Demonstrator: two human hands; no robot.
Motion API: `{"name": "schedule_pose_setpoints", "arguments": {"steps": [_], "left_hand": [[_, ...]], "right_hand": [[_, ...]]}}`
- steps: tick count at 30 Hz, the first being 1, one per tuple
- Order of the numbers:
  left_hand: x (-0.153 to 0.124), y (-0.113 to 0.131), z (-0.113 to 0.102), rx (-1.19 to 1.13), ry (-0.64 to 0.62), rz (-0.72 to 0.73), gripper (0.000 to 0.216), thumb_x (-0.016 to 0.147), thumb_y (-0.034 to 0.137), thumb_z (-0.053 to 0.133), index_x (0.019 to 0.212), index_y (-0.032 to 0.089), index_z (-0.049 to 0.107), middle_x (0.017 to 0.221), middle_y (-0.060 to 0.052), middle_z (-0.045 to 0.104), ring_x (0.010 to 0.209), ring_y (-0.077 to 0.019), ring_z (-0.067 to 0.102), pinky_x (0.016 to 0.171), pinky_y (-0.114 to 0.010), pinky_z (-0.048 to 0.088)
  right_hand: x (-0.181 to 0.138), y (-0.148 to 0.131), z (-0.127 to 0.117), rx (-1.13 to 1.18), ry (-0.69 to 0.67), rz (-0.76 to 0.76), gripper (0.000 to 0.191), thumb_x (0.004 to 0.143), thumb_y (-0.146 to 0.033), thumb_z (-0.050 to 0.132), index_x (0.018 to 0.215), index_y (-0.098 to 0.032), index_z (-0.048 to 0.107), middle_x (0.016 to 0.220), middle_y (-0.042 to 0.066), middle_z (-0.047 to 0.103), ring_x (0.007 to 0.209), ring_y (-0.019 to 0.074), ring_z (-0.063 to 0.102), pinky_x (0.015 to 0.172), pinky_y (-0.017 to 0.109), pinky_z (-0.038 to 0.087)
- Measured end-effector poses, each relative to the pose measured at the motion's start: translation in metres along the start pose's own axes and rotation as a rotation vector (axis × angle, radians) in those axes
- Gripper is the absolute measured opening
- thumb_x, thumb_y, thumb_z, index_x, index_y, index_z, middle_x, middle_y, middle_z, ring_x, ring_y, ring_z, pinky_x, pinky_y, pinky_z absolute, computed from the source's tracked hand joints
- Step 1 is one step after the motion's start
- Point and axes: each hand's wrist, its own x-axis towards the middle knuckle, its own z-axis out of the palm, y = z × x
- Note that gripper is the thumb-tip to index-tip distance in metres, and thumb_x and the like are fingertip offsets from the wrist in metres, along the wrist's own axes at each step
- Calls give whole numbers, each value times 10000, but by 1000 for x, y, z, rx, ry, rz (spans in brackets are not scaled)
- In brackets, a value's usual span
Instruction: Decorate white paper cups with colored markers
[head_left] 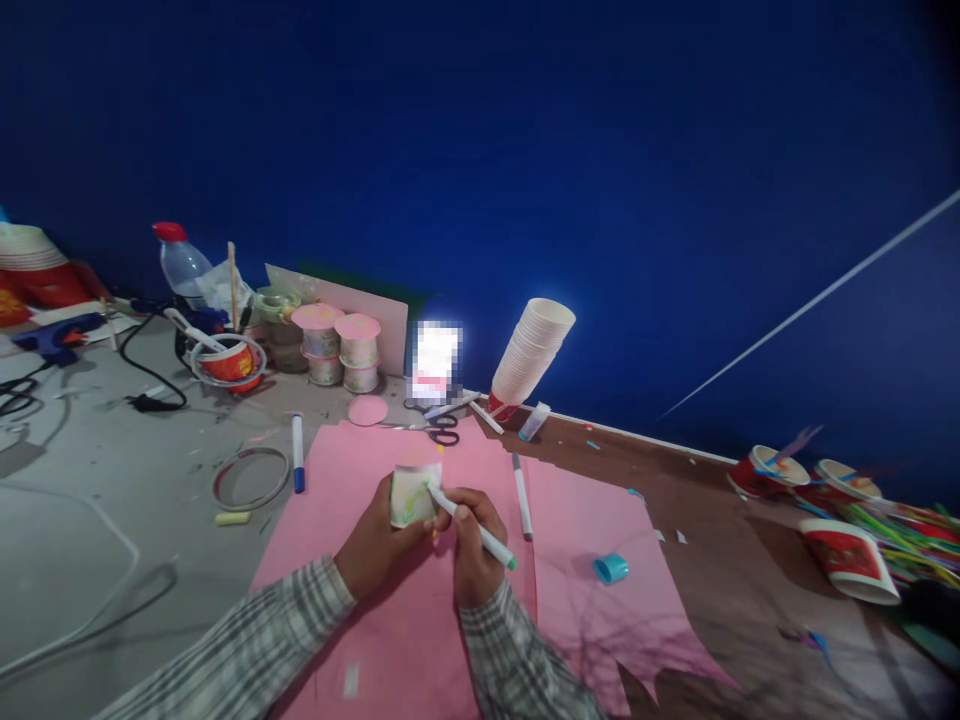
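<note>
Pinching a small white paper piece [409, 508], marked in green and yellow, between the fingers of the left hand [379, 538]. Holding it above the large pink paper [397, 630], near the middle of the work area. Grasping a white marker [493, 546] like a pen in the fingers of the right hand [478, 572], with its green end slanting down to the right and its tip at the marked face; cannot tell whether touching or just short of it. Wearing plaid sleeves [300, 605] on both arms.

To the left of the pink paper, on the grey desk [157, 445], a tape ring [251, 504] near a short yellow stub [232, 519]. At the paper's left edge, a blue-capped marker [298, 455]. Along the far edge, a pink disc [367, 410] and scissors [444, 437]. To the right, a grey-capped marker [523, 500] and a teal ring [611, 569]. Farther back, pink-topped spools [358, 350] and a leaning stack of paper cups [531, 350]. At far right, a red paper cup [847, 558] on its side.
</note>
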Motion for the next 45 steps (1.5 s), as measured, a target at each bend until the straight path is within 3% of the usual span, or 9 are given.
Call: {"name": "schedule_pose_setpoints", "arguments": {"steps": [15,23,45], "left_hand": [[2,-5,-2,64,-1,6,516,497,300,721,935,183,475,748,-16,622,664,-245,575,573,-386,495],[0,-1,-1,83,1,16,507,499,317,720,923,177,480,753,-20,616,661,-240,570,564,-378,490],[-1,4,0,111,11,14,490,498,310,720,910,188,485,742,-8,609,668,-240,570,563,-375,491]], "right_hand": [[1,-3,0,-41,10,19,155,755,-236,544,790,-198,690,492,-20,645,423,191,601,435,284,511],[1,-3,0,-53,-19,-12,160,768,-225,536,819,-193,684,505,-15,666,471,205,636,517,317,541],[1,-2,0,-43,-17,-11,157,783,-216,525,835,-200,672,509,-17,666,481,211,640,531,321,536]]}}
